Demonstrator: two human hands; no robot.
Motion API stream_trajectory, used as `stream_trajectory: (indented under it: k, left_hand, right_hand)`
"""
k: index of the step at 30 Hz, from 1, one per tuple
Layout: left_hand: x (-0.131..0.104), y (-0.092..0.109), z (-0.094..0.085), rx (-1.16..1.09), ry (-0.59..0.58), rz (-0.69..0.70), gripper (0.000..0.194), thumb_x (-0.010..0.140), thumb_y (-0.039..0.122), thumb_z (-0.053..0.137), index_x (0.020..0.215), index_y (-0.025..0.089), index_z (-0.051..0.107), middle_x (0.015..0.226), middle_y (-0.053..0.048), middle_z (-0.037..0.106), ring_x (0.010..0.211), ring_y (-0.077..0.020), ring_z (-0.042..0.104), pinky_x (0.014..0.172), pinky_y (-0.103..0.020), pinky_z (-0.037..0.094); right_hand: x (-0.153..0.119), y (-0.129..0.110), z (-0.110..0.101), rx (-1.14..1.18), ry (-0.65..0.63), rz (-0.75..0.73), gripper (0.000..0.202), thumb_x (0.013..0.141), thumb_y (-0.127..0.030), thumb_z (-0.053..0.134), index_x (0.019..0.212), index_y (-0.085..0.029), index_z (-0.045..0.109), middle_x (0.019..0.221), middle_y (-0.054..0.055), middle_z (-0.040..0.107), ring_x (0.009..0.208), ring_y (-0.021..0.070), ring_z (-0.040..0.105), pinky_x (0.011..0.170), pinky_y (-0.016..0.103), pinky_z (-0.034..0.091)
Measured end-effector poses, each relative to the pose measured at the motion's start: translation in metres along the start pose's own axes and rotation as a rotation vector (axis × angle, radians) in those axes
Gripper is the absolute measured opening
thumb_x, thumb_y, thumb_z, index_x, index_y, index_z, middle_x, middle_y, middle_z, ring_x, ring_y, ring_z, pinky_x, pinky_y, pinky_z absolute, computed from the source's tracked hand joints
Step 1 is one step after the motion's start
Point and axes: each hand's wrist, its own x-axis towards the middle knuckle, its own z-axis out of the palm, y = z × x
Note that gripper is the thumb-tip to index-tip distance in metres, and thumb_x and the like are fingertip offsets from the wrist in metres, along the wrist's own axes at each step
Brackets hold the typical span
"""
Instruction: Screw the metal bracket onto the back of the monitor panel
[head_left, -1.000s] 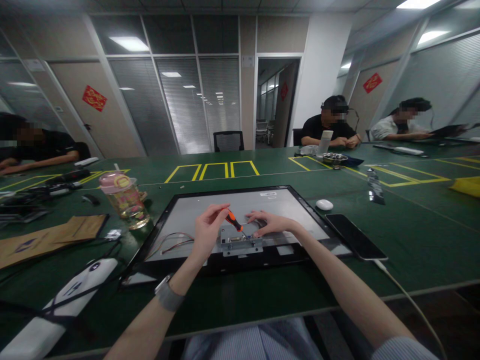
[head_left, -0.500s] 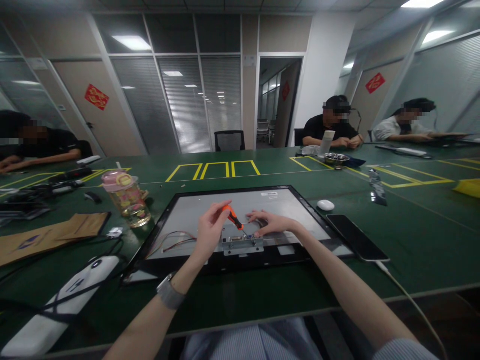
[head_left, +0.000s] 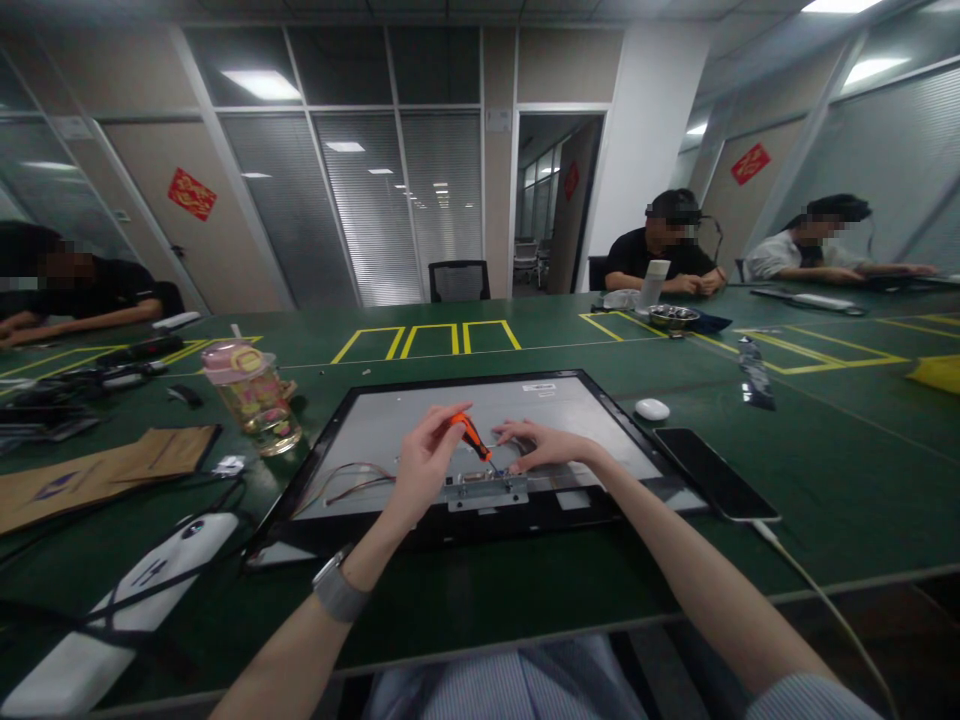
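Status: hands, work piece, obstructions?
Left hand gripping orange-black screwdriver, tip down at metal bracket. Right hand beside it, fingers at bracket's far side. Phone right of panel, outside work spot.

The single head view looks forward and slightly down from above the near edge of the counter point(head_left: 510, 590), with both forearms close and the far wall beyond.

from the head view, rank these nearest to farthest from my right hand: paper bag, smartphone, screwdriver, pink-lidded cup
1. Screwdriver: just left of the right hand, held in the left hand
2. Smartphone: right of the panel
3. Pink-lidded cup: left, beyond the panel's edge
4. Paper bag: farther left, past the cup
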Motion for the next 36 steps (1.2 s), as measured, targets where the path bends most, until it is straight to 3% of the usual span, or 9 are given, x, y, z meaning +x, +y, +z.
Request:
stream_trajectory:
  k: [5, 8, 13, 20, 25, 28, 33, 36]
  left_hand:
    - [-0.001, -0.004, 0.0, -0.197, -0.085, -0.061, 0.034, 0.09, 0.032, 0.048, 0.119, 0.018, 0.06, 0.109, -0.01, 0.065, 0.105, -0.0211, 0.06, 0.098, -0.037, 0.042]
    - [0.0, -0.002, 0.002, -0.187, -0.044, -0.062, 0.034, 0.088, 0.036, 0.051, 0.114, 0.018, 0.064, 0.112, -0.011, 0.061, 0.101, -0.0203, 0.06, 0.091, -0.034, 0.046]
    - [0.002, 0.003, 0.001, 0.005, 0.066, 0.011, 0.023, 0.081, 0.032, 0.062, 0.096, 0.018, 0.071, 0.088, -0.004, 0.057, 0.081, -0.0133, 0.058, 0.075, -0.024, 0.049]
    - [0.002, -0.007, -0.002, -0.156, -0.066, -0.084, 0.034, 0.087, 0.032, 0.053, 0.117, 0.017, 0.061, 0.106, -0.009, 0.068, 0.104, -0.0201, 0.062, 0.098, -0.036, 0.044]
    - [-0.001, -0.009, 0.004, -0.315, -0.1, -0.078, 0.035, 0.089, 0.034, 0.05, 0.119, 0.019, 0.061, 0.119, -0.01, 0.063, 0.11, -0.022, 0.06, 0.098, -0.038, 0.045]
    - [-0.001, -0.005, 0.003, -0.215, -0.077, -0.061, 0.032, 0.088, 0.032, 0.053, 0.115, 0.02, 0.063, 0.108, -0.008, 0.066, 0.103, -0.0193, 0.062, 0.094, -0.034, 0.047]
    - [0.003, -0.004, 0.0, -0.02, 0.028, 0.01, 0.021, 0.078, 0.03, 0.065, 0.094, 0.018, 0.071, 0.091, -0.005, 0.06, 0.082, -0.0138, 0.06, 0.074, -0.024, 0.05]
    - [0.003, -0.006, 0.0, -0.059, 0.029, -0.004, 0.025, 0.084, 0.033, 0.057, 0.099, 0.018, 0.07, 0.103, -0.007, 0.06, 0.094, -0.0165, 0.061, 0.083, -0.027, 0.049]
  right_hand:
    - [0.0, -0.002, 0.001, 0.005, 0.008, 0.002, 0.065, 0.066, -0.064, 0.069, 0.117, -0.026, 0.06, 0.146, 0.005, 0.038, 0.14, 0.0288, 0.014, 0.115, 0.048, -0.006]
    - [-0.001, -0.004, 0.0, 0.009, 0.002, -0.001, 0.063, 0.067, -0.062, 0.069, 0.117, -0.025, 0.06, 0.147, 0.005, 0.037, 0.141, 0.0284, 0.013, 0.115, 0.049, -0.005]
    - [-0.002, -0.004, -0.001, -0.002, -0.014, -0.012, 0.061, 0.069, -0.061, 0.068, 0.118, -0.025, 0.059, 0.147, 0.005, 0.035, 0.141, 0.0281, 0.013, 0.115, 0.048, -0.006]
    - [0.0, 0.0, 0.001, 0.014, 0.008, -0.007, 0.069, 0.064, -0.067, 0.068, 0.117, -0.024, 0.06, 0.146, 0.007, 0.037, 0.14, 0.0314, 0.015, 0.114, 0.049, -0.006]
    - [0.0, 0.001, 0.001, 0.028, 0.011, -0.012, 0.066, 0.064, -0.065, 0.07, 0.116, -0.025, 0.061, 0.146, 0.007, 0.038, 0.14, 0.0307, 0.014, 0.114, 0.051, -0.007]
    - [0.0, 0.002, 0.001, 0.028, 0.005, -0.014, 0.063, 0.066, -0.063, 0.07, 0.115, -0.026, 0.061, 0.146, 0.005, 0.038, 0.14, 0.0295, 0.014, 0.114, 0.05, -0.007]
    - [0.0, 0.003, 0.001, 0.006, 0.001, -0.01, 0.066, 0.066, -0.065, 0.068, 0.118, -0.026, 0.06, 0.146, 0.004, 0.037, 0.14, 0.0306, 0.014, 0.115, 0.048, -0.005]
    - [0.0, 0.002, 0.001, -0.002, 0.005, -0.005, 0.068, 0.066, -0.066, 0.068, 0.119, -0.025, 0.059, 0.146, 0.004, 0.036, 0.14, 0.0317, 0.016, 0.115, 0.048, -0.005]
